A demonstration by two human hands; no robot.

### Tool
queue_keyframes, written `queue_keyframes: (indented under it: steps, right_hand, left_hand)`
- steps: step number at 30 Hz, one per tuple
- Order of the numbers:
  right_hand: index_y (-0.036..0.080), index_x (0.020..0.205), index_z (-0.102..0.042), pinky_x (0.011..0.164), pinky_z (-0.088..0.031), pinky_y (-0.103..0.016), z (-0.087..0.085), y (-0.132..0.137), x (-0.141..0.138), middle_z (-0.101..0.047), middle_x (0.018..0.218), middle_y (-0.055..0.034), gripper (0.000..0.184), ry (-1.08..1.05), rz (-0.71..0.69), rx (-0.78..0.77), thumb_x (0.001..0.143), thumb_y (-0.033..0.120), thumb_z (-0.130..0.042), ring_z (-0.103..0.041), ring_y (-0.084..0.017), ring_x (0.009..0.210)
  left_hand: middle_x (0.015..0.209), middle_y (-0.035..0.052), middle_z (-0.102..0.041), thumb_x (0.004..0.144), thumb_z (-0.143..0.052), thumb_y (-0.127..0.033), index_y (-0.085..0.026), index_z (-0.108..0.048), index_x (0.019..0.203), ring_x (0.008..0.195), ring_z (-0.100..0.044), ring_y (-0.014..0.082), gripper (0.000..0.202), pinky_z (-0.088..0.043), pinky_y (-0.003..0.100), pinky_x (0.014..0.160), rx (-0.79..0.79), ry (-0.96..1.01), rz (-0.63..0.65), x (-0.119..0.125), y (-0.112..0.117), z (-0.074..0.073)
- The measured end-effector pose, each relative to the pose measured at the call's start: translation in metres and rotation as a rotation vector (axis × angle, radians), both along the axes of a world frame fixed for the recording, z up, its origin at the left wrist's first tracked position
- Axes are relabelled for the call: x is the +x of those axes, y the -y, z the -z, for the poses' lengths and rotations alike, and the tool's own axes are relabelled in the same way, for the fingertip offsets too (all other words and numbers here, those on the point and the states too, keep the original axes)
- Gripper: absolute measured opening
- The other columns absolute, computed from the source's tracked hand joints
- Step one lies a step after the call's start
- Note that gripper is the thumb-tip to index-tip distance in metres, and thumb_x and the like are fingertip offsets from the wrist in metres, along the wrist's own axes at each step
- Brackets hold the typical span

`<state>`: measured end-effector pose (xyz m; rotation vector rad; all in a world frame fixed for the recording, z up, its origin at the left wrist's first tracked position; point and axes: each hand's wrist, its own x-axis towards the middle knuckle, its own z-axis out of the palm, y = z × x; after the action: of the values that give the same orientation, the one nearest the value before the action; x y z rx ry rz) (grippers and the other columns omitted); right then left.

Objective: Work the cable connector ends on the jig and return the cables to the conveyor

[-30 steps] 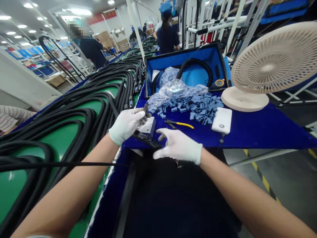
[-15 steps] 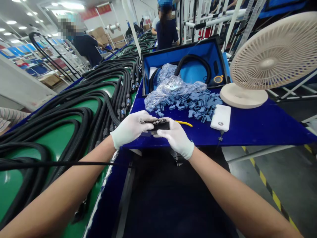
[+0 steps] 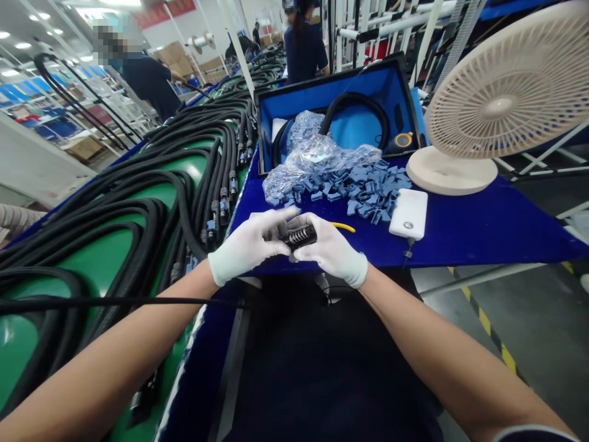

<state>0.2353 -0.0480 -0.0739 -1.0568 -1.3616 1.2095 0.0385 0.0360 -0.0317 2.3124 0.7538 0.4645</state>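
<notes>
My left hand and my right hand, both in white gloves, are closed together on a small black connector with a row of metal pins or coils. They hold it just above the near edge of the blue table. Behind the hands lies a yellow-handled tool. A heap of small blue plastic clips lies further back, partly under a clear plastic bag.
A white power bank with a cable and a beige table fan stand on the right. A blue bin holds a black hose. Several black corrugated cables run along a green conveyor on the left. Other people stand far back.
My right hand came up from the table edge to meet the left hand. Both now grip the black connector, which was turned level and drawn slightly nearer to me.
</notes>
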Motion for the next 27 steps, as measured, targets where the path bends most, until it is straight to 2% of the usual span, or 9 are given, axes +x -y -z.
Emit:
queue_keyframes:
  steps: [2, 4, 6, 8, 10, 12, 15, 20, 27]
  right_hand:
    - [0.018, 0.107, -0.058, 0.082, -0.057, -0.037, -0.002, 0.0, 0.001, -0.067, 0.1, -0.0022, 0.044, -0.011, 0.015, -0.002, 0.066, 0.014, -0.071, -0.067, -0.021, 0.091]
    - [0.019, 0.105, -0.057, 0.079, -0.06, -0.039, 0.0, -0.001, 0.002, -0.067, 0.091, -0.0004, 0.042, -0.108, -0.011, -0.034, 0.066, 0.013, -0.072, -0.07, -0.02, 0.081]
    - [0.019, 0.105, -0.055, 0.078, -0.062, -0.043, 0.006, -0.004, 0.003, -0.068, 0.089, -0.0004, 0.041, -0.277, -0.046, -0.056, 0.069, 0.014, -0.074, -0.072, -0.021, 0.074]
    - [0.019, 0.106, -0.054, 0.076, -0.063, -0.048, 0.012, -0.007, 0.005, -0.069, 0.089, -0.0016, 0.041, -0.452, -0.046, -0.027, 0.072, 0.017, -0.077, -0.074, -0.023, 0.071]
    - [0.018, 0.107, -0.054, 0.073, -0.064, -0.051, 0.017, -0.01, 0.007, -0.07, 0.089, -0.0032, 0.042, -0.592, -0.03, 0.013, 0.073, 0.019, -0.079, -0.074, -0.024, 0.07]
    - [0.018, 0.106, -0.054, 0.073, -0.064, -0.052, 0.019, -0.012, 0.009, -0.071, 0.091, -0.0046, 0.04, -0.678, -0.031, 0.022, 0.075, 0.019, -0.078, -0.075, -0.025, 0.071]
    - [0.018, 0.106, -0.056, 0.077, -0.065, -0.054, 0.016, -0.012, 0.011, -0.072, 0.097, -0.0065, 0.037, -0.709, -0.059, 0.011, 0.076, 0.018, -0.077, -0.075, -0.026, 0.076]
    - [0.018, 0.106, -0.058, 0.079, -0.064, -0.054, 0.01, -0.01, 0.009, -0.072, 0.098, -0.0066, 0.033, -0.716, -0.085, 0.026, 0.078, 0.015, -0.074, -0.076, -0.027, 0.079]
    - [0.016, 0.106, -0.059, 0.078, -0.065, -0.051, 0.008, -0.014, 0.01, -0.073, 0.091, -0.0079, 0.029, -0.702, -0.069, -0.025, 0.081, 0.021, -0.072, -0.076, -0.028, 0.079]
  left_hand:
    - [0.109, 0.0054, -0.068, 0.067, -0.083, -0.025, -0.023, -0.045, 0.153, 0.091, -0.067, 0.0224, 0.094, -0.053, 0.035, 0.086, -0.163, 0.004, -0.087, 0.006, -0.002, 0.002]
    - [0.101, 0.0039, -0.069, 0.066, -0.083, -0.024, -0.02, -0.042, 0.154, 0.087, -0.067, 0.0219, 0.097, -0.054, 0.035, 0.083, -0.192, -0.012, -0.154, 0.011, 0.0, 0.003]
    - [0.101, 0.0045, -0.069, 0.072, -0.08, -0.03, -0.019, -0.049, 0.149, 0.089, -0.067, 0.022, 0.084, -0.054, 0.035, 0.084, -0.063, 0.01, -0.237, 0.015, 0.007, 0.0]
    - [0.106, 0.0056, -0.068, 0.077, -0.078, -0.034, -0.019, -0.053, 0.145, 0.094, -0.067, 0.0226, 0.074, -0.054, 0.037, 0.088, 0.157, 0.046, -0.288, 0.015, 0.018, -0.006]
    - [0.111, 0.0065, -0.067, 0.08, -0.076, -0.031, -0.021, -0.056, 0.142, 0.102, -0.065, 0.024, 0.066, -0.052, 0.04, 0.096, 0.374, 0.04, -0.285, 0.01, 0.03, -0.014]
    - [0.117, 0.0077, -0.067, 0.083, -0.073, -0.026, -0.022, -0.057, 0.14, 0.11, -0.063, 0.0257, 0.06, -0.051, 0.042, 0.101, 0.512, 0.004, -0.268, 0.002, 0.039, -0.019]
    - [0.122, 0.0087, -0.066, 0.086, -0.07, -0.022, -0.022, -0.059, 0.137, 0.116, -0.062, 0.027, 0.053, -0.051, 0.044, 0.103, 0.606, -0.013, -0.274, -0.012, 0.047, -0.02]
    - [0.118, 0.0077, -0.069, 0.085, -0.071, -0.022, -0.023, -0.064, 0.131, 0.109, -0.067, 0.0269, 0.046, -0.055, 0.043, 0.099, 0.711, 0.058, -0.336, -0.023, 0.051, -0.017]
    - [0.109, 0.0059, -0.074, 0.08, -0.073, -0.014, -0.026, -0.069, 0.123, 0.1, -0.07, 0.0257, 0.045, -0.058, 0.041, 0.09, 0.825, 0.215, -0.239, -0.029, 0.055, -0.023]
